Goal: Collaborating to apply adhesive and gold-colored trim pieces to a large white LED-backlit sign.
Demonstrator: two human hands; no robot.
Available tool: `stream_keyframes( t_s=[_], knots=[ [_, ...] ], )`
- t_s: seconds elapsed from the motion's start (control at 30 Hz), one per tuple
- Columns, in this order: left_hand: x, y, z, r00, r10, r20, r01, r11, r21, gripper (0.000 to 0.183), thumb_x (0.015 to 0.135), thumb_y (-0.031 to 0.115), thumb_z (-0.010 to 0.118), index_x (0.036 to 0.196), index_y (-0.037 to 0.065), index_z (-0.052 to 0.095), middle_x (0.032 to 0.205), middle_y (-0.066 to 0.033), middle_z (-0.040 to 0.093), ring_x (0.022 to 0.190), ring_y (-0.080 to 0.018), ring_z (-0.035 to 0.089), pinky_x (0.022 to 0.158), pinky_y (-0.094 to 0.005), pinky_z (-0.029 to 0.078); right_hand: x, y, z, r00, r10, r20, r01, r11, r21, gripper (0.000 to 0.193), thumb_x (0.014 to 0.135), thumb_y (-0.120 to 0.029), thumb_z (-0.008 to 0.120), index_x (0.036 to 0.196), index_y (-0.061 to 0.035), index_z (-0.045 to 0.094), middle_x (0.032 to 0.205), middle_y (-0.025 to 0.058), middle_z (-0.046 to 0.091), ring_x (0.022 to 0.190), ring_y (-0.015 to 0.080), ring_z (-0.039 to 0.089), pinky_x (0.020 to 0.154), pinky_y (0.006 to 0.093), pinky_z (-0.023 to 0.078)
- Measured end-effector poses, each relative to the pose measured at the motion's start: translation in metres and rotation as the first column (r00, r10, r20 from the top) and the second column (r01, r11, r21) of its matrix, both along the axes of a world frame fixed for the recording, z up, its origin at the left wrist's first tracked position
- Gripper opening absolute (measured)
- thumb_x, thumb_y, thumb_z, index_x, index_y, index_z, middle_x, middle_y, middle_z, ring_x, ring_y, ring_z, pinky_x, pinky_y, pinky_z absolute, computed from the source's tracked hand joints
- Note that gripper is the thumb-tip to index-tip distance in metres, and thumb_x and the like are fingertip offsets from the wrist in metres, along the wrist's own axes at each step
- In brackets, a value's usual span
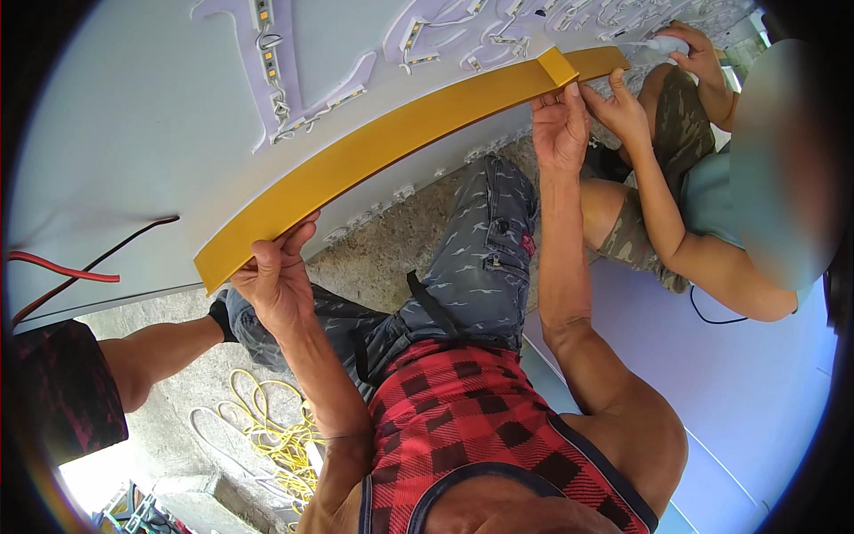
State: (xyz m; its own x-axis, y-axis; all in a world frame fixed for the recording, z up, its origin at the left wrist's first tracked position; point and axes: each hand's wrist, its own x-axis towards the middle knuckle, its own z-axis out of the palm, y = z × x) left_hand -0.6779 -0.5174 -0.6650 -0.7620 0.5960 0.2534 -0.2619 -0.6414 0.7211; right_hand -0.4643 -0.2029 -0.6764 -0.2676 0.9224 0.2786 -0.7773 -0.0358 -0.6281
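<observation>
A long gold strip [382, 138] with a bent end piece [557, 68] lies along the edge of a grey-white panel [133, 169]. Near its left end my left hand [277, 278] pinches the lower edge, thumb in front and fingers behind. Close to the bend, my right hand [562, 129] grips the strip's lower edge from below, fingers partly hidden. Just right of it, a co-worker's hand [618, 109] touches a second gold piece [605, 62]. That person's other hand [698, 49] holds a white nozzled tool [665, 44] near the panel.
White raised letters with LED modules [267, 53] cover the panel. Red and black wires [67, 265] stick out at left. A tangled yellow cord [271, 436] lies on the concrete floor. Another person's leg [165, 360] is at left; the co-worker crouches at right beside a pale panel [658, 356].
</observation>
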Motion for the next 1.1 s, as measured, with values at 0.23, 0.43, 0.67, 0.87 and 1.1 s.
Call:
stream_keyframes(
  t_s=[0.23, 0.43, 0.67, 0.87, 1.1],
  knots=[
    [0.001, 0.0, 0.001, 1.0, 0.009, 0.008, -0.009, 1.0, 0.014, 0.039, 0.091, 0.019, 0.061, 0.116, -0.011, 0.054, 0.107, -0.0268, 0.064, 0.096, -0.0425, 0.065, 0.083, -0.0429, 0.06, 0.0, -0.001, 0.001, 1.0, 0.017, 0.001, -0.017, 1.0, 0.011, 0.031, 0.091, -0.01, 0.061, 0.121, -0.0051, 0.056, 0.116, 0.005, 0.061, 0.11, 0.0192, 0.057, 0.096, 0.0406, 0.045],
    [0.001, -0.001, 0.0, 1.0, 0.0, -0.002, 0.0, 1.0, 0.011, 0.041, 0.091, 0.019, 0.062, 0.116, -0.011, 0.053, 0.107, -0.0268, 0.063, 0.095, -0.0424, 0.065, 0.083, -0.0434, 0.059, 0.001, 0.0, -0.001, 0.999, 0.033, -0.018, -0.033, 0.999, 0.019, 0.032, 0.092, -0.01, 0.06, 0.122, -0.0057, 0.054, 0.118, 0.0057, 0.06, 0.111, 0.0202, 0.057, 0.097, 0.0411, 0.045],
    [0.004, 0.003, 0.001, 0.999, 0.046, -0.03, -0.046, 0.999, -0.029, 0.039, 0.092, 0.019, 0.061, 0.116, -0.011, 0.053, 0.106, -0.0267, 0.064, 0.094, -0.0425, 0.065, 0.081, -0.0434, 0.06, 0.004, 0.002, -0.006, 1.0, 0.003, -0.017, -0.003, 1.0, -0.017, 0.034, 0.092, -0.012, 0.06, 0.124, -0.005, 0.052, 0.123, 0.0082, 0.058, 0.114, 0.0231, 0.054, 0.1, 0.0424, 0.043],
    [0.006, 0.004, 0.002, 0.998, 0.009, -0.064, -0.011, 1.0, -0.024, 0.037, 0.093, 0.018, 0.059, 0.115, -0.011, 0.053, 0.103, -0.027, 0.065, 0.092, -0.0427, 0.066, 0.079, -0.0424, 0.06, 0.004, 0.003, -0.005, 0.999, 0.034, 0.007, -0.034, 0.999, 0.02, 0.037, 0.091, -0.014, 0.062, 0.126, -0.0059, 0.052, 0.122, 0.0068, 0.058, 0.114, 0.0215, 0.053, 0.099, 0.0403, 0.043],
    [0.009, 0.007, 0.01, 0.999, 0.038, -0.011, -0.038, 0.999, -0.021, 0.031, 0.09, 0.018, 0.065, 0.107, -0.008, 0.061, 0.099, -0.0217, 0.068, 0.089, -0.0392, 0.068, 0.076, -0.0433, 0.061, 0.005, 0.002, -0.003, 0.999, 0.037, -0.009, -0.036, 0.999, 0.013, 0.038, 0.09, -0.014, 0.063, 0.126, -0.0076, 0.052, 0.12, 0.005, 0.059, 0.11, 0.0195, 0.054, 0.098, 0.0388, 0.044]
  ],
)
